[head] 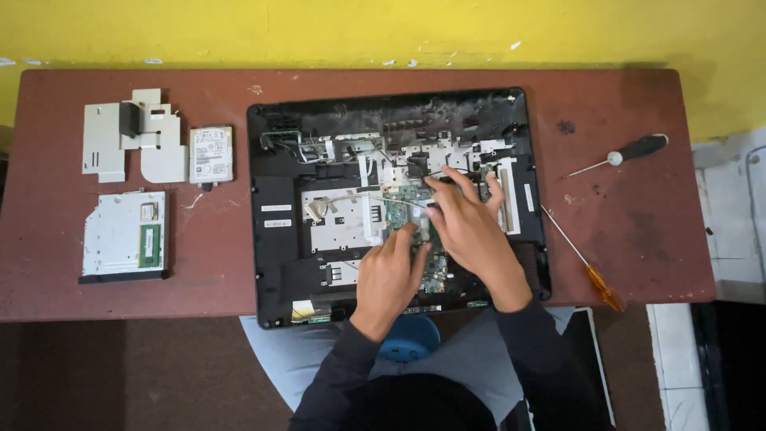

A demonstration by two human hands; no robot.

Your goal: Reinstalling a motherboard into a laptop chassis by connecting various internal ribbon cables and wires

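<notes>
Left hand (388, 275) half-curled, fingertips on green circuit board (415, 209); right hand (467, 223) pinching small part there, opened laptop (275, 239).

Opened laptop chassis (279, 239) is taking up the middle of the surface (638, 231), with both hands sitting over its green board (407, 203), blocking approach from the near edge. Right side: black-handled screwdriver (630, 150) and orange-handled screwdriver (582, 259) are lying well apart, leaving bare surface between them. Left side: metal cover plates (132, 136), hard drive (211, 154) and optical drive (124, 235) are crowding it; narrow lane is running beside the chassis.
</notes>
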